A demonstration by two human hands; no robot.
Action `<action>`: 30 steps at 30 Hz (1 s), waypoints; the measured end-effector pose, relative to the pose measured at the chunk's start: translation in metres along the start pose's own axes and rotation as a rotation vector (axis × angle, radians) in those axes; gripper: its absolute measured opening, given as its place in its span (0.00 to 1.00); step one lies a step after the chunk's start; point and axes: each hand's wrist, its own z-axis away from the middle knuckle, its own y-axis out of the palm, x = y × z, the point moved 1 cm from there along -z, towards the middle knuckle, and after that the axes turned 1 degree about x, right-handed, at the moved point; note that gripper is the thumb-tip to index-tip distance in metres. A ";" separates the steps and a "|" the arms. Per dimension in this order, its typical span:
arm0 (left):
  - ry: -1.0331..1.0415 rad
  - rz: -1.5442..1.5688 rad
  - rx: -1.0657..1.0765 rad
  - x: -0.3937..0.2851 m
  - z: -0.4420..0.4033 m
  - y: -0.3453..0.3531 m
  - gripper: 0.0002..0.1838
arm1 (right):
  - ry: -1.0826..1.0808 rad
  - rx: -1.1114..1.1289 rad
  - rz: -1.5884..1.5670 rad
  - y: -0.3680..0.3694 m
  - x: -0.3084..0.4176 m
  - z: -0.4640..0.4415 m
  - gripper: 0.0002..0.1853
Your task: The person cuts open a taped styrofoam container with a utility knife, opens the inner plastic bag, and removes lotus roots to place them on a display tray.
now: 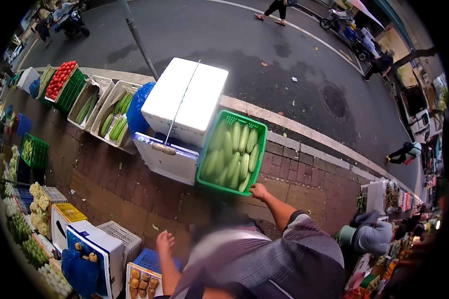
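Note:
A green plastic crate (203, 169) filled with long, pale green ribbed gourds (233, 162) stands in front of me, next to white foam boxes. My right hand (258, 191) is at its near right corner, with the fingers closed on the rim. My left hand (165, 242) hangs low over the brick pavement, away from the crate, with nothing in it and its fingers loosely bent and apart. A large white foam box (187, 97) stands left of the crate. A dark line or stick with a brownish lump (163, 148) crosses it.
Crates of long green beans (118, 126) and a green crate of tomatoes (61, 79) line the curb at left. Cauliflower (41, 207), a white box (97, 249) and brown roots (143, 284) sit at lower left. A bending person (371, 234) is at right. A metal pole (137, 40) rises by the road.

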 end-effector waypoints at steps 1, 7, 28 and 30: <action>-0.014 0.029 -0.001 0.015 0.002 -0.013 0.16 | 0.002 -0.036 -0.101 0.004 0.016 -0.002 0.21; -0.077 0.300 -0.132 0.127 0.024 -0.095 0.16 | -0.169 0.109 -0.247 0.043 0.149 -0.006 0.20; -0.135 0.698 -0.385 0.217 0.029 -0.183 0.17 | -0.777 0.484 0.551 0.199 0.370 -0.001 0.22; -0.055 0.737 -0.402 0.180 0.030 -0.184 0.17 | -0.574 0.538 0.523 0.213 0.403 -0.016 0.23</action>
